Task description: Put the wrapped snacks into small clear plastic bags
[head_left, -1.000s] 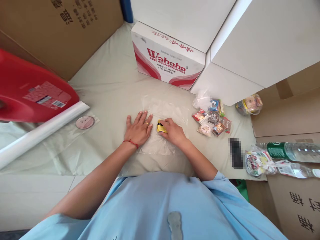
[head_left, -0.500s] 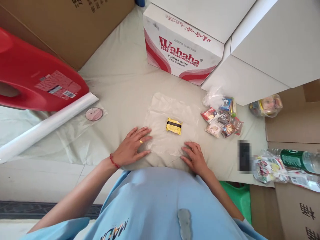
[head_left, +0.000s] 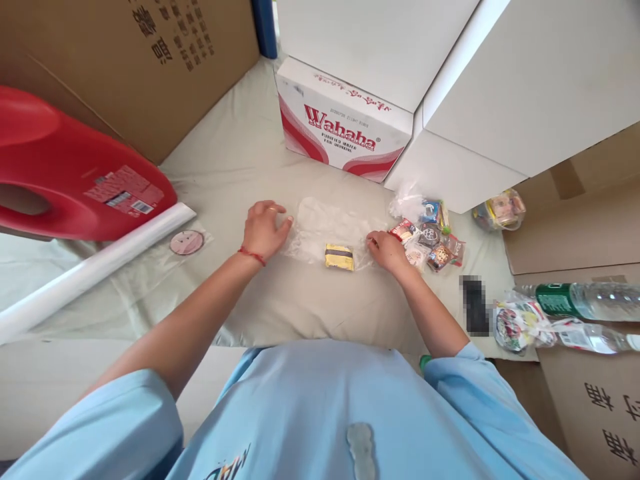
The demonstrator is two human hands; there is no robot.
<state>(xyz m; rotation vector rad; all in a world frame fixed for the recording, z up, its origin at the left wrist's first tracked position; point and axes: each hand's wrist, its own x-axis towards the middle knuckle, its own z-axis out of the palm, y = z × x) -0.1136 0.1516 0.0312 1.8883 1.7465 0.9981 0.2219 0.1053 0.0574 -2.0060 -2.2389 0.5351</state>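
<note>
A clear plastic sheet or bag (head_left: 320,217) lies on the cloth-covered surface, its near edge now close to a small yellow packet (head_left: 339,257) with a dark band. The packet looks slightly veiled, perhaps by the film. My left hand (head_left: 263,230) is at the sheet's left edge, fingers bent and thumb held apart from them. At the right edge, my right hand (head_left: 387,250) has its fingers curled together on the film; its fingertips are partly hidden. Just beyond my right wrist lies a group of small snack packets (head_left: 430,233).
A red jug (head_left: 80,167), a white roll (head_left: 100,267) and a round pink piece (head_left: 187,242) lie to the left. Behind stand a Wahaha water carton (head_left: 345,127) and white boxes (head_left: 480,157). To the right are plastic bottles (head_left: 590,300) and a pixelated dark object (head_left: 475,307).
Both hands have moved forward, away from my body, along the sheet's sides. The sheet's near edge has come up to the packet, and my right fingers have curled. The camera view has shifted.
</note>
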